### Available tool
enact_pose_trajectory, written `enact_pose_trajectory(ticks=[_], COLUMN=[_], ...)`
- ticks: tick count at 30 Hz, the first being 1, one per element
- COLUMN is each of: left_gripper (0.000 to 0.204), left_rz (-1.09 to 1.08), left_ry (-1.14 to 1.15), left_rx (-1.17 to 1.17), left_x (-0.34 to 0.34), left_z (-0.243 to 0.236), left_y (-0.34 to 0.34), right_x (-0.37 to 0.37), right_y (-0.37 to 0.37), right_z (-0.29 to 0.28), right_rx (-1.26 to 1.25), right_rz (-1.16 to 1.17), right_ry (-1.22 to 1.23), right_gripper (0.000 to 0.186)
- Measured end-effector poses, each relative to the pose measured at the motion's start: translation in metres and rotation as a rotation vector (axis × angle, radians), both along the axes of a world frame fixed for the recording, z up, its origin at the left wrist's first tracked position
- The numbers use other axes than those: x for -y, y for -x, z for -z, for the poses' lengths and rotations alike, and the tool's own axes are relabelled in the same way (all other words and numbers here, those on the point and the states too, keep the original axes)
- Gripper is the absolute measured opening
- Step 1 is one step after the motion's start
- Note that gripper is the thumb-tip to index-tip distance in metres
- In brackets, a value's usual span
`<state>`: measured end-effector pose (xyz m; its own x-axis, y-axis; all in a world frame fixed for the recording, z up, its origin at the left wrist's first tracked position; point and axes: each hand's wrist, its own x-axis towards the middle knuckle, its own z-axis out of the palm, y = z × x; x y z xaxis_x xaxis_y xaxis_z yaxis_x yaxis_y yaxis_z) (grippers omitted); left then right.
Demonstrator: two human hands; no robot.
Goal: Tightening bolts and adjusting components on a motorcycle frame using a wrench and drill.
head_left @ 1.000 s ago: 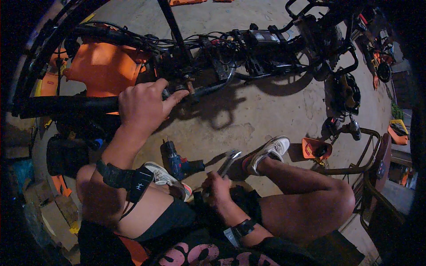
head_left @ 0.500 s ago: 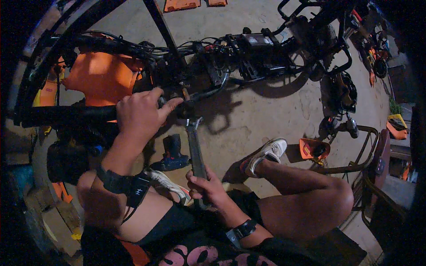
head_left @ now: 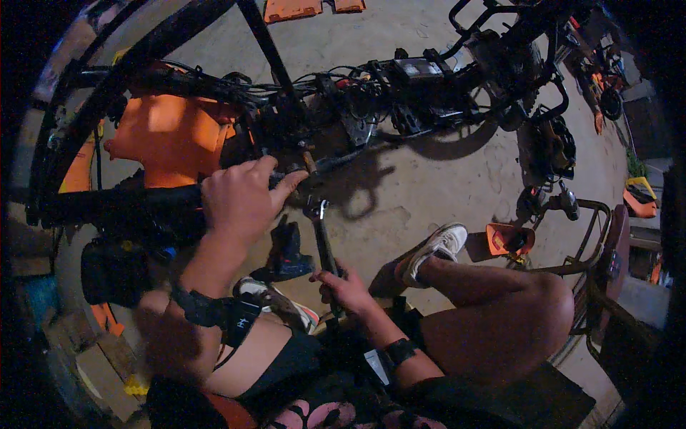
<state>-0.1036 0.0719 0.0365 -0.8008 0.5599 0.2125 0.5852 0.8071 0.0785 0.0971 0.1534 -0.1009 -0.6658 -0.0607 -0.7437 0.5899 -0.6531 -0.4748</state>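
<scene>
My left hand [head_left: 241, 199] is closed over the near side of a black vehicle frame [head_left: 121, 204]. Its thumb stretches right, toward a rusty bolt or pin [head_left: 309, 161] that stands out of the frame. A long steel wrench [head_left: 324, 239] is in my right hand [head_left: 346, 289], gripped low on the handle, between my knees. The wrench's jaws [head_left: 315, 208] point away from me, just below the left thumb. Whether they touch any part of the frame I cannot tell in the dim light.
Across the frame run cables, and an orange panel [head_left: 171, 136] hangs at its left. A dark power tool [head_left: 287, 252] stands on the floor by my left shoe [head_left: 275, 302]. At right are an orange part [head_left: 509, 239] and a metal-framed chair [head_left: 597, 243]. Cardboard [head_left: 107, 372] lies lower left.
The wrench has rolled in my right hand, so its narrow edge shows instead of its broad side. Both hands have shifted slightly right in the picture, and the view has moved a little.
</scene>
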Motion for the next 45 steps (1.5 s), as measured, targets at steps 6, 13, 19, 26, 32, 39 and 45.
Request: enact_pose_trajectory(ticks=[6,13,19,26,32,39,45], left_gripper=[0.042,0.037,0.037,0.04,0.04,0.039,0.037], left_rz=[0.049,0.196,0.166,0.092,0.081,0.129,0.032], left_ry=[-0.051,-0.134,-0.104,-0.051,0.059,-0.008,0.082], left_rx=[0.014,-0.083,-0.02,0.044,-0.074,-0.133,0.033], left_x=[-0.007,-0.008,-0.009,-0.005,0.01,0.004,-0.003], left_z=[0.009,0.023,0.009,0.001,-0.01,0.005,-0.004], left_y=[0.0,0.001,-0.001,0.0,0.002,0.0,-0.003], right_x=[0.016,0.021,0.02,0.018,0.032,0.028,0.015], right_y=[0.005,0.01,0.002,-0.004,-0.023,-0.016,0.004], right_z=[0.018,0.026,0.05,0.035,0.042,0.023,-0.019], right_rx=[0.047,0.104,0.17,0.112,-0.043,0.003,-0.089], right_rz=[-0.231,-0.255,-0.432,-0.566,-0.725,-1.006,-0.748], right_ry=[-0.169,-0.228,-0.36,-0.403,-0.549,-0.605,-0.718], right_gripper=[0.02,0.023,0.024,0.029,0.032,0.045,0.049])
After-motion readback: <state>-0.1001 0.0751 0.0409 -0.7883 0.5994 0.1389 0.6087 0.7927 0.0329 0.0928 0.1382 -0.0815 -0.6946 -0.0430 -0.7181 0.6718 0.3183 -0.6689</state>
